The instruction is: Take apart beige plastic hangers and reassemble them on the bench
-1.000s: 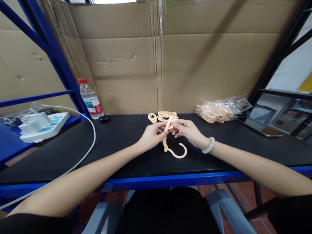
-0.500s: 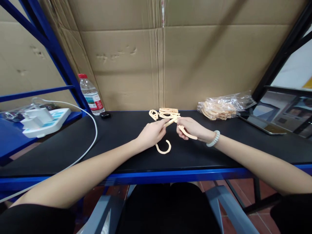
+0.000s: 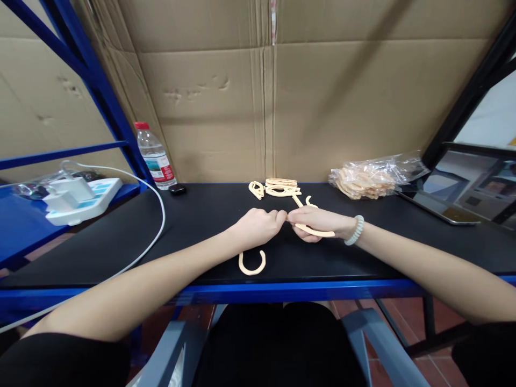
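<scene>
My left hand (image 3: 260,227) is closed into a fist on a cream plastic hook piece, whose curved hook end (image 3: 252,264) hangs below the hand over the black shelf top (image 3: 193,236). My right hand (image 3: 312,221), with a pale bead bracelet at the wrist, is pinched shut on a second cream plastic strip (image 3: 318,232) that sticks out toward the wrist. The two hands meet knuckle to fingertip. Just behind them lies a small pile of the same cream pieces (image 3: 278,188).
A clear bag of more cream pieces (image 3: 368,180) lies at the back right, next to a tablet (image 3: 459,193). A water bottle (image 3: 155,157) and a small black object (image 3: 177,188) stand back left. A white power strip (image 3: 80,196) with a cable (image 3: 159,215) sits left. Cardboard lines the back.
Both hands have come lower and nearer to me. The hook end has swung down and left under my left hand. My right hand now holds its strip flatter.
</scene>
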A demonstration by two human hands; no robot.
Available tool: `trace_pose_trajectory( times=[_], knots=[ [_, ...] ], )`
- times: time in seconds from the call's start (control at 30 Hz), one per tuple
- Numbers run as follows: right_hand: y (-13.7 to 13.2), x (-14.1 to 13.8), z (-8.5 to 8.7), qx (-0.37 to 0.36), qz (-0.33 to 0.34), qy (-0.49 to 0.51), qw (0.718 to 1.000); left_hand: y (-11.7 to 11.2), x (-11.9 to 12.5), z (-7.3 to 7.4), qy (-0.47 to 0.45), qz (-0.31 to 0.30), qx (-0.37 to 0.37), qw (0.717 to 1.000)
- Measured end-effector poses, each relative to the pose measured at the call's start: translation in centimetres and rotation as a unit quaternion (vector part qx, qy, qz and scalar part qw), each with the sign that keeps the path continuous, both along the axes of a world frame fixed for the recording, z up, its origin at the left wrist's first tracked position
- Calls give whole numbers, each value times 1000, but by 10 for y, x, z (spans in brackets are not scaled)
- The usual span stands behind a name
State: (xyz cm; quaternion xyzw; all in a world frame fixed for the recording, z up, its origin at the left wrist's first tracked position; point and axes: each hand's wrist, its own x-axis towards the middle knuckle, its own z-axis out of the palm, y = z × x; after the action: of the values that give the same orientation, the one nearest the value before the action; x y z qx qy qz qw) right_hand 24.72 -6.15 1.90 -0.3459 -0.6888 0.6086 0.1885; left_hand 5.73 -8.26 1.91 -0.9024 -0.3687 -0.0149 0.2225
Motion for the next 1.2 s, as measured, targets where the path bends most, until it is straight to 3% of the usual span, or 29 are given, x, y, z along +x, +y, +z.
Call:
trace_pose_trajectory(
  times=[0.3, 0.47, 0.67, 0.8, 0.93, 1.07, 1.2],
  knots=[
    [4, 2, -1, 126, 38, -42, 990, 0, -3, 7, -24, -14, -35, 999],
    [1, -1, 0, 187, 9, -50, 981, 4, -7, 9, -20, 12, -72, 997],
    [9, 4, 0, 59, -23, 17, 998, 17, -17, 11, -150, 49, -97, 983],
    [24, 22, 12, 60, -50, 68, 995, 26, -23, 9, -281, 100, -141, 944],
    [39, 52, 26, 130, -130, 92, 978, 34, -30, 7, -376, 107, -192, 900],
    [52, 77, 32, 286, -206, 63, 934, 39, -31, 7, -437, 144, -260, 849],
    [64, 82, 21, 450, -162, -53, 877, 41, -30, 7, -504, 175, -333, 777]
  ],
)
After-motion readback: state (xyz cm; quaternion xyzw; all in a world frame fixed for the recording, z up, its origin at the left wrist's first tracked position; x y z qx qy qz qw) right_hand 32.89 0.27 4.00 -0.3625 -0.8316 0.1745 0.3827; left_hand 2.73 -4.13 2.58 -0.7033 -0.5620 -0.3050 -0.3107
